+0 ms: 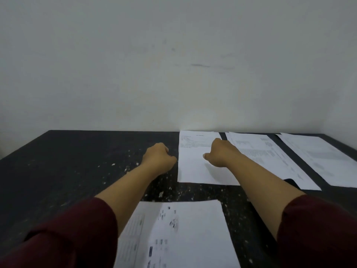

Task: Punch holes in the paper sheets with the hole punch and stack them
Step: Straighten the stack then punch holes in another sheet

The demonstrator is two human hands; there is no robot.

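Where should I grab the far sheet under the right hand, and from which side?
Take the far sheet by its bare left edge, coming from the left. It lies flat on the table, with the left hand beside that edge and the right hand over it.

Head-worn view looks forward and down (wide-angle) across the table [67, 161]; the wall [173, 64] close behind.
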